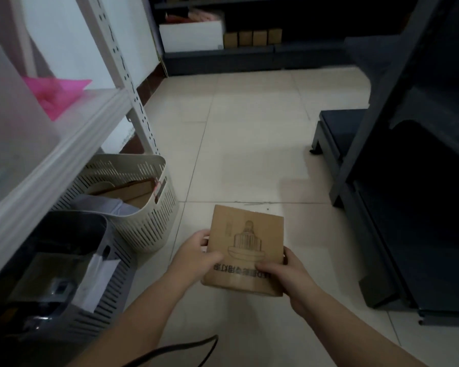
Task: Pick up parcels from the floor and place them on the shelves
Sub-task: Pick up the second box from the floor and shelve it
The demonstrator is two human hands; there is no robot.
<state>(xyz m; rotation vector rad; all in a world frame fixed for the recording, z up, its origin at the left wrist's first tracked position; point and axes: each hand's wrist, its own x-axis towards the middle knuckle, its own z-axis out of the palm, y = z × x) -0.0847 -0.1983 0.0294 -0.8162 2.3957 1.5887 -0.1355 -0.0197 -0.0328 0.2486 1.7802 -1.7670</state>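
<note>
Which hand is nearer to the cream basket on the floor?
Left. The left hand grips the cardboard box's left edge, on the side facing the cream basket. The right hand holds the box's right side, farther away with the box between.

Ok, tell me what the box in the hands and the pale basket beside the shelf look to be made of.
Box: brown cardboard, matte, with a printed line drawing and text on its face; held by the left hand and right hand. Pale basket: apparently moulded plastic, cream, smooth, with slotted walls and a cut-out handle.
</note>
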